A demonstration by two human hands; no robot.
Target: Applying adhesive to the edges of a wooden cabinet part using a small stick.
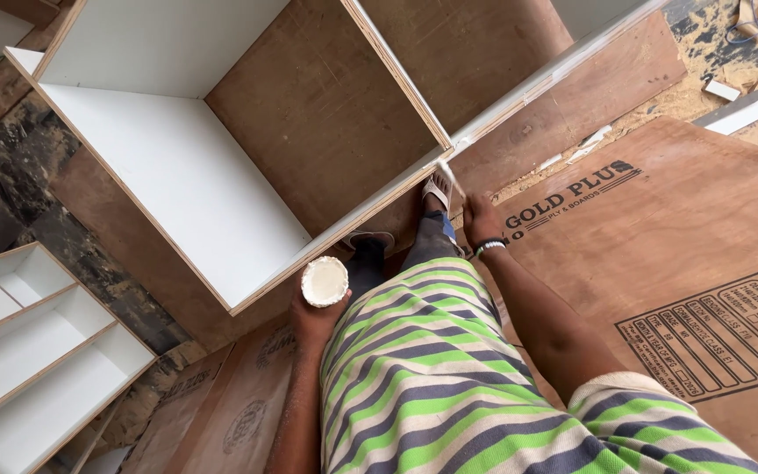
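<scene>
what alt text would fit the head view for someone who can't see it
Seen from above, a person in a green-striped shirt holds a small white tub in the left hand, while the right hand works a thin tool along the front edge of a white-lined plywood cabinet on brown boards.

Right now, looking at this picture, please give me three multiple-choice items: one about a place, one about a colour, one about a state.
1. Where is the right hand?
A. at the front edge of the cabinet
B. flat on the printed plywood sheet
C. inside the small shelf unit

2. What colour are the cabinet's inner shelf faces?
A. green
B. white
C. black

3. How is the round white container held?
A. lying on the floor
B. standing on a shelf
C. held up in the left hand

Answers: 1 A, the hand meets the edge with a thin tool; 2 B, the panels are white; 3 C, fingers hold it from below.
</scene>
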